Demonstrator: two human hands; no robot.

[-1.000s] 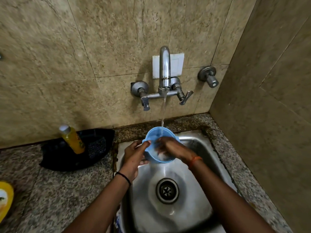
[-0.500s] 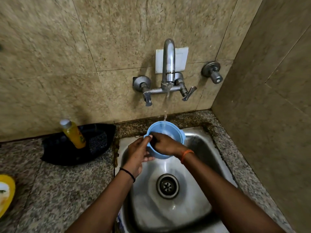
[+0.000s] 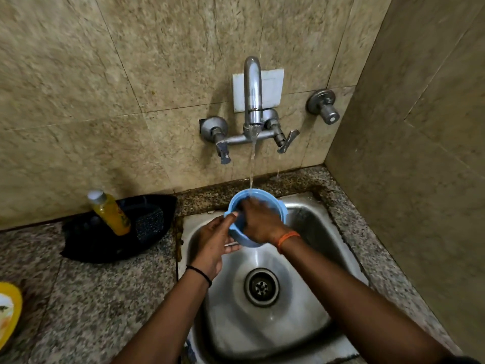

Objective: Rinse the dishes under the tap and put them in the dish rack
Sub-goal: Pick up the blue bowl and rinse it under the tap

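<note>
A light blue plastic bowl [image 3: 275, 206] is held over the back of the steel sink [image 3: 315, 232], under a thin stream of water from the wall tap [image 3: 252, 101]. My left hand [image 3: 214, 245] grips the bowl's left rim, thumb on the edge and fingers under its outside. My right hand [image 3: 258, 222] reaches into the bowl, fingers bent down against the inside; they are blurred. No dish rack is in view.
A yellow bottle [image 3: 110, 212] leans in a black tray [image 3: 86, 243] with a dark scrubber [image 3: 149, 223] on the granite counter, left of the sink. A yellow plate [image 3: 9, 311] shows at the left edge. Tiled walls close off the back and right.
My right hand has shifted round inside the bowl, from its lower part toward its upper left. The bowl has tilted slightly. My left hand keeps its grip on the rim.
</note>
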